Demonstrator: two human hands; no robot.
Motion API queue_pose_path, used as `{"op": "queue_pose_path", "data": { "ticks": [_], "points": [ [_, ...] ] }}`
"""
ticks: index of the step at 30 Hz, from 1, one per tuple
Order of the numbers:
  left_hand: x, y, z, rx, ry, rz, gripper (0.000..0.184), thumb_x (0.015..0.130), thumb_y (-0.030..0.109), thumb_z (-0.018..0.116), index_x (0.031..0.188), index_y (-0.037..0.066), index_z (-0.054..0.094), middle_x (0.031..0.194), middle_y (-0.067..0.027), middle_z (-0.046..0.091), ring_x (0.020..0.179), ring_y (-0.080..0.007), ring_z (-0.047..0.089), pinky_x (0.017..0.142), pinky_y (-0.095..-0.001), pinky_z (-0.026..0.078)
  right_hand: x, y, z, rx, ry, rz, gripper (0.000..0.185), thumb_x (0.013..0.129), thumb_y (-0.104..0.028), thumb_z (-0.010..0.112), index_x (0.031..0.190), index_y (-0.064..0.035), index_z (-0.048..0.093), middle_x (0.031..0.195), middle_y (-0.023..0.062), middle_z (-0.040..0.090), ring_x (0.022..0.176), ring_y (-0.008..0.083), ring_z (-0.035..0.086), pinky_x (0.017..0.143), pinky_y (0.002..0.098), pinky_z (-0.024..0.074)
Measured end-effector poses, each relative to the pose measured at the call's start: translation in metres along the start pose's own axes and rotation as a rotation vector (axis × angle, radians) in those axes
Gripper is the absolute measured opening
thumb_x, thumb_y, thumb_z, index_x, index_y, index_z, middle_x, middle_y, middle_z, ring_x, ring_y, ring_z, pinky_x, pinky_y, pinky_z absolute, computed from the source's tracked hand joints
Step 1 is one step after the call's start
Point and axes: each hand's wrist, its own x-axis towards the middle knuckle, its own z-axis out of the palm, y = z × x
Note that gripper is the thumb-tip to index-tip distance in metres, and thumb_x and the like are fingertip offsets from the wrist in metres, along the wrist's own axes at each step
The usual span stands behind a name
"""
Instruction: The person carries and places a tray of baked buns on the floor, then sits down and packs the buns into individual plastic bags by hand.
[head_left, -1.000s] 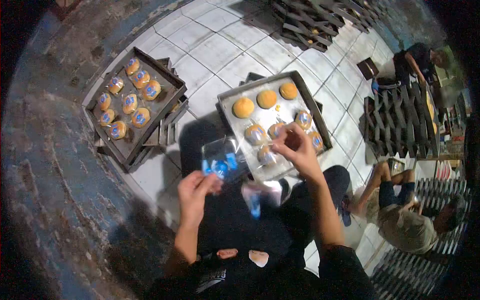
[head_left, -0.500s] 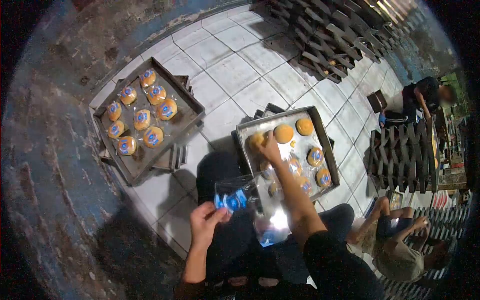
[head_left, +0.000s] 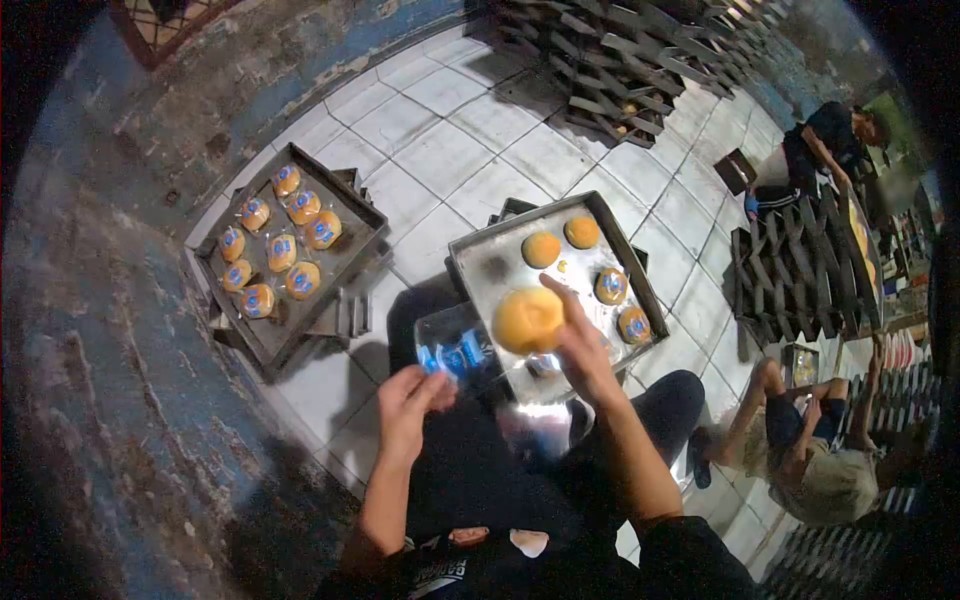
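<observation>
A clear plastic bag with blue print [head_left: 455,352] is pinched in my left hand [head_left: 408,400], in front of the near tray. Up in my right hand [head_left: 582,345] is a round golden bun [head_left: 529,320], above the metal tray [head_left: 468,262] and just right of the bag. Two unwrapped buns [head_left: 542,250] lie at that tray's far side. Wrapped buns with blue print [head_left: 634,325] sit along its right side, and others are partly hidden by my right hand and the held bun. A bright, blurred plastic packet [head_left: 540,428] is on my lap.
At the left, another metal tray [head_left: 362,228] holds several wrapped buns [head_left: 282,252]. Dark stacked trays [head_left: 610,75] stand at the back, with another stack [head_left: 790,275] at the right. One person [head_left: 825,150] is at the upper right, another [head_left: 825,480] sits at the lower right.
My right hand has lifted the bun from the near tray's far left corner and brought it back toward the bag. My left hand keeps the bag. The camera view has shifted slightly.
</observation>
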Motion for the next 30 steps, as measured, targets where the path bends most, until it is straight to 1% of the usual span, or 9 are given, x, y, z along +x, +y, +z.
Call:
{"op": "queue_pose_path", "data": {
  "ticks": [1, 3, 6, 13, 20, 25, 27, 28, 30],
  "points": [
    [-0.005, -0.002, 0.003, 0.018, -0.067, -0.023, 0.018, 0.099, 0.015, 0.073, 0.11, 0.001, 0.069, 0.099, -0.0093, 0.076, 0.088, -0.0169, 0.074, 0.078, -0.0308, 0.061, -0.012, -0.008, 0.006, -0.413, -0.044, -0.099, 0.077, 0.097, -0.014, 0.077, 0.161, -0.0011, 0.035, 0.147, 0.0133, 0.053, 0.138, 0.0204, 0.051, 0.115, 0.0386, 0.0433],
    [-0.019, 0.003, 0.006, 0.044, -0.132, -0.054, 0.027, 0.099, 0.014, 0.074, 0.122, 0.001, 0.067, 0.104, -0.0091, 0.076, 0.09, -0.0166, 0.075, 0.08, -0.0312, 0.062, -0.028, -0.021, 0.004, -0.472, -0.144, -0.042, 0.083, 0.093, -0.014, 0.082, 0.159, -0.0029, 0.034, 0.146, 0.0145, 0.054, 0.137, 0.0213, 0.053, 0.115, 0.0388, 0.0443],
    [-0.03, 0.029, -0.006, 0.072, -0.669, -0.177, 0.084, 0.091, 0.013, 0.082, 0.159, 0.001, 0.034, 0.132, -0.0126, 0.067, 0.118, -0.0203, 0.067, 0.104, -0.0356, 0.054, -0.053, -0.044, -0.008, -0.467, -0.337, 0.079, 0.082, 0.086, -0.019, 0.09, 0.146, -0.0068, 0.036, 0.141, 0.0164, 0.057, 0.128, 0.0233, 0.061, 0.11, 0.0381, 0.0487],
    [-0.039, 0.048, 0.032, 0.439, -1.161, -0.12, 0.062, 0.09, 0.016, 0.086, 0.144, 0.001, 0.057, 0.133, -0.0062, 0.068, 0.121, -0.0134, 0.061, 0.108, -0.0325, 0.048, -0.079, -0.09, 0.02, -0.829, -0.634, -0.064, 0.066, 0.083, -0.032, 0.09, 0.13, 0.0015, 0.06, 0.117, 0.0168, 0.07, 0.108, 0.0321, 0.069, 0.098, 0.0415, 0.0541],
    [-0.051, 0.024, 0.04, 0.382, -1.115, -0.073, 0.06, 0.09, 0.014, 0.086, 0.141, 0.003, 0.057, 0.125, -0.0047, 0.07, 0.116, -0.0136, 0.064, 0.104, -0.0323, 0.051, -0.087, -0.101, 0.04, -0.93, -0.904, -0.111, 0.051, 0.087, -0.04, 0.083, 0.116, 0.0008, 0.074, 0.096, 0.021, 0.074, 0.092, 0.0379, 0.073, 0.085, 0.0441, 0.0571],
    [-0.066, 0.014, 0.057, 0.237, -0.737, 0.038, 0.085, 0.091, 0.006, 0.081, 0.16, 0.007, 0.032, 0.14, -0.011, 0.061, 0.128, -0.0251, 0.061, 0.106, -0.0407, 0.053, -0.081, -0.11, 0.034, -1.389, -0.658, -0.159, 0.024, 0.093, -0.029, 0.076, 0.097, -0.0057, 0.079, 0.091, 0.0151, 0.076, 0.084, 0.0345, 0.075, 0.075, 0.0428, 0.0592],
    [-0.067, 0.007, 0.062, -0.144, -0.257, -0.356, 0.075, 0.102, 0.033, 0.071, 0.163, 0.015, 0.032, 0.141, -0.013, 0.061, 0.131, -0.031, 0.061, 0.104, -0.0513, 0.054, -0.084, -0.093, 0.052, -1.941, -0.537, -0.235, 0.024, 0.095, -0.031, 0.072, 0.099, -0.0079, 0.077, 0.09, 0.0109, 0.076, 0.079, 0.0299, 0.076, 0.064, 0.0437, 0.0595],
    [-0.057, 0.008, 0.055, -0.459, -0.529, -0.47, 0.072, 0.105, 0.059, 0.055, 0.161, 0.019, 0.035, 0.146, -0.0157, 0.058, 0.133, -0.0387, 0.059, 0.1, -0.0657, 0.053, -0.089, -0.078, 0.058, -1.952, -0.525, -0.462, 0.026, 0.096, -0.033, 0.068, 0.105, -0.0094, 0.076, 0.09, 0.0082, 0.076, 0.075, 0.0261, 0.076, 0.057, 0.0427, 0.0591],
    [-0.044, 0.004, 0.065, -0.682, -0.447, -0.455, 0.071, 0.104, 0.062, 0.052, 0.16, 0.02, 0.037, 0.147, -0.0169, 0.057, 0.135, -0.0428, 0.056, 0.1, -0.071, 0.051, -0.104, -0.051, 0.073, -1.906, -0.601, -0.54, 0.032, 0.097, -0.034, 0.068, 0.118, -0.0105, 0.071, 0.098, 0.0097, 0.076, 0.079, 0.0264, 0.076, 0.062, 0.0423, 0.061]
  ]
}}
